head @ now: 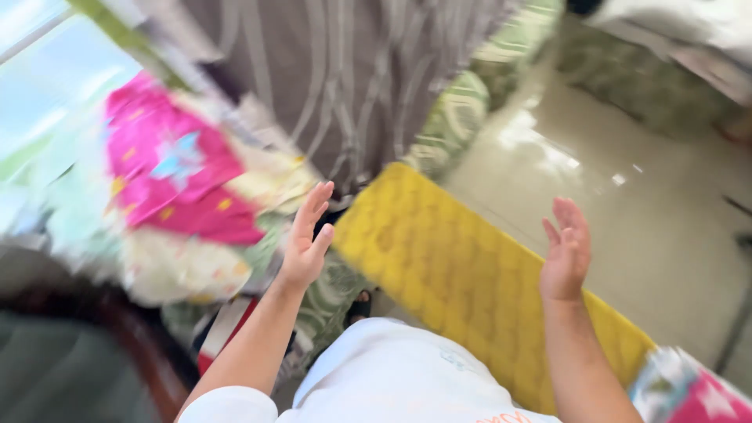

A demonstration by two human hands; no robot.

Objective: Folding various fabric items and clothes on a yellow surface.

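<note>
Hovering empty with fingers spread, left hand [305, 239] and right hand [565, 252] flanked the yellow quilted mat [446, 266], which lay on the floor [650, 219], long axis running upper-left to lower-right.

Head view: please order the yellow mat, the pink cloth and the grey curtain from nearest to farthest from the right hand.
From the right hand:
1. Yellow mat, just below and left of it.
2. Grey curtain, upper left.
3. Pink cloth, far left, beyond the left hand.
</note>
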